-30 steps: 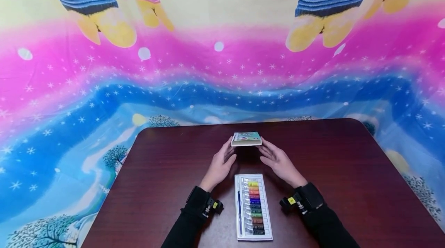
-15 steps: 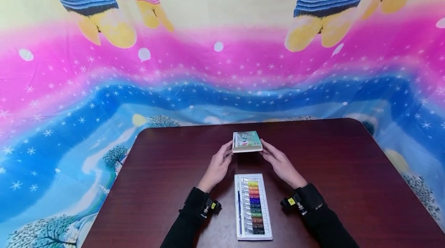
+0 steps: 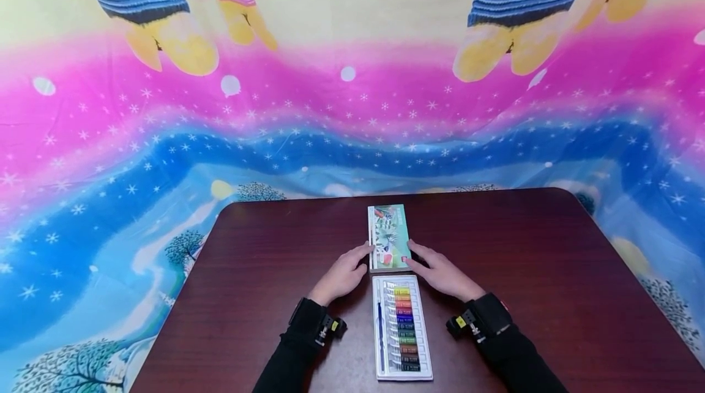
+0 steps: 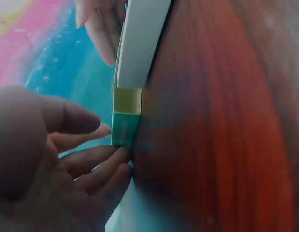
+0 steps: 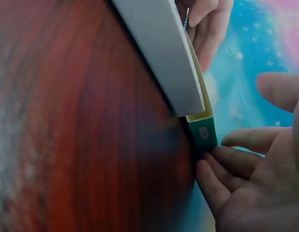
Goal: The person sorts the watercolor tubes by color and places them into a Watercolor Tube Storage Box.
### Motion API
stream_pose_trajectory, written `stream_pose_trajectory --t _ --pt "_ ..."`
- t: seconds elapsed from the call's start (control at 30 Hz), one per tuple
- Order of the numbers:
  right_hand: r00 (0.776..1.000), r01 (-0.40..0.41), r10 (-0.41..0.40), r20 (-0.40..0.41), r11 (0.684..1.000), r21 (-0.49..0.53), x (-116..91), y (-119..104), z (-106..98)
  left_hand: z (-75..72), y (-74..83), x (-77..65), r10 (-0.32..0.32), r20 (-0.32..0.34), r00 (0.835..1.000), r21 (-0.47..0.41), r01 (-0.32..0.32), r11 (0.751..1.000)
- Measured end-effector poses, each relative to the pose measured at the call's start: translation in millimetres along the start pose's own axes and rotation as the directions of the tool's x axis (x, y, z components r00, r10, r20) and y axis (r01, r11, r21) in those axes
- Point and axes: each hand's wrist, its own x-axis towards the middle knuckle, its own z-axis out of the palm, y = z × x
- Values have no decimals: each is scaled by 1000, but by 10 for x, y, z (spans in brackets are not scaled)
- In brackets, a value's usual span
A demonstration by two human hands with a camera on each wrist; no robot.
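A green illustrated paint box (image 3: 389, 237) lies flat at the middle of the table, picture side up, long side pointing away from me. My left hand (image 3: 340, 272) touches its left edge with the fingertips, and my right hand (image 3: 447, 272) does the same on the right. Both wrist views show the thumbs apart from the box, with fingers fairly straight against its green side. The box's near end shows a cream inside behind the tray in the left wrist view. Just nearer to me sits a white tray (image 3: 426, 350) with a column of colourful paint tubes (image 3: 404, 332) and a slim blue paintbrush (image 3: 380, 335).
The dark red-brown wooden table (image 3: 264, 258) extends on both sides of the hands. Behind it hangs a patterned cloth (image 3: 352, 105) in pink and blue. A black wrist camera (image 3: 332, 327) is strapped to each sleeve, close to the tray's sides.
The box was tilted up between both hands, its near end raised; it has come down flat towards me, behind the tray. Both hands lowered with it. The tray stayed put.
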Motion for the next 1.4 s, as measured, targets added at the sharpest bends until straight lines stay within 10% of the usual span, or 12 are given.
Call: stream_pose_trajectory --t 0.4,1.4 --pt "992 93 -80 102 987 -133 -271 58 -34 -112 35 -139 -25 236 971 51 13 999" --pt "977 154 -119 179 968 -198 -626 -26 114 -51 31 -267 -33 205 978 123 8 992"
